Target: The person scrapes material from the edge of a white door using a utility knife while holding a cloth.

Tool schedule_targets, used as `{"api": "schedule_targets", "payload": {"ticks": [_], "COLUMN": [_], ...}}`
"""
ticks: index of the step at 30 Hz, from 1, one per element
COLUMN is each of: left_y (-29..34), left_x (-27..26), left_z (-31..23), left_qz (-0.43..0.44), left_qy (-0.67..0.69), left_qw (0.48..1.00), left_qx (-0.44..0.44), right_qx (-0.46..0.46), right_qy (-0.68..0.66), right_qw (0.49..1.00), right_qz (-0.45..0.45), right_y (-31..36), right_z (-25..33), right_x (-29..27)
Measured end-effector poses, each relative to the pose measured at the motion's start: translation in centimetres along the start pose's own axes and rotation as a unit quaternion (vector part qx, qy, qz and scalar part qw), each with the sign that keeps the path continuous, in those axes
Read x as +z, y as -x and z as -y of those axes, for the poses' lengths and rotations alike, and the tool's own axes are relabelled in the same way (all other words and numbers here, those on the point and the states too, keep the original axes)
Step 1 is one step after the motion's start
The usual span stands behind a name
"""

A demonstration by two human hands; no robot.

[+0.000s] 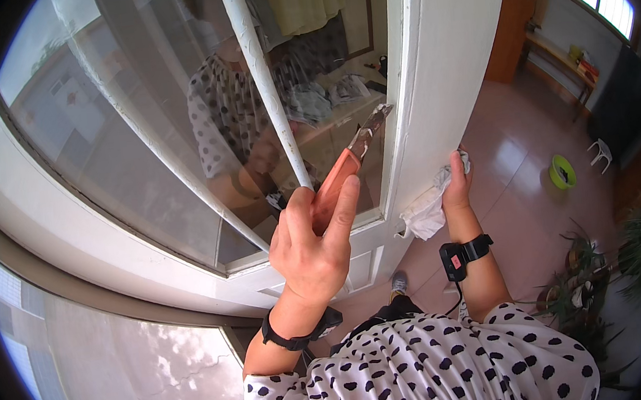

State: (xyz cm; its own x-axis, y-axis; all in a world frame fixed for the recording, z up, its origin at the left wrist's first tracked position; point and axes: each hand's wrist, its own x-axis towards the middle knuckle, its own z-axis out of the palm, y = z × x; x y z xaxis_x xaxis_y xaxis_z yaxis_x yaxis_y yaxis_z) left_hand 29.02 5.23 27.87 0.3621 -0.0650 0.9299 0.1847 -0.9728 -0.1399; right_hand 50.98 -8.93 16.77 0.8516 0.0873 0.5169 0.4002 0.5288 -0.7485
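My left hand (308,247) is closed around the handle of an orange-handled tool (338,185). Its narrow, dark metal end is smeared with white and reaches the glass edge beside the white door frame (443,75); I cannot make out the tool's exact kind. My left fist is in front of the glass pane (331,142), near the lower end of a white bar (257,64). On the right, my right hand (458,184) grips a crumpled white cloth (427,212) at the door's edge. Part of that hand's fingers is hidden.
Another white bar (151,142) crosses the pane, which mirrors a dotted garment. Past the door, a green basin (561,172) and a small white stool (601,154) stand on the tiled floor (503,153). Potted plants (586,268) are at the lower right.
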Motion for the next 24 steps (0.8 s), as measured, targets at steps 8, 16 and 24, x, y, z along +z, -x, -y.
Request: {"api": "schedule_targets", "payload": {"ticks": [8, 16, 24], "left_y": [-0.9, -0.8, -0.5], "left_x": [0.1, -0.3, -0.5], "left_z": [-1.3, -1.8, -2.5], "left_qz": [0.013, 0.007, 0.011], "left_qy": [0.019, -0.003, -0.017], "left_qw": [0.999, 0.999, 0.999], "left_qx": [-0.036, -0.033, -0.027], "right_qx": [0.018, 0.009, 0.003], "right_qy": [-0.036, -0.025, -0.029], "right_qw": [0.999, 1.0, 1.0], "right_qz": [-0.007, 0.007, 0.007], "right_y": [-1.2, -1.3, -1.4], "right_z": [-0.8, -0.5, -0.1], "right_x": [-1.0, -1.9, -2.4]}}
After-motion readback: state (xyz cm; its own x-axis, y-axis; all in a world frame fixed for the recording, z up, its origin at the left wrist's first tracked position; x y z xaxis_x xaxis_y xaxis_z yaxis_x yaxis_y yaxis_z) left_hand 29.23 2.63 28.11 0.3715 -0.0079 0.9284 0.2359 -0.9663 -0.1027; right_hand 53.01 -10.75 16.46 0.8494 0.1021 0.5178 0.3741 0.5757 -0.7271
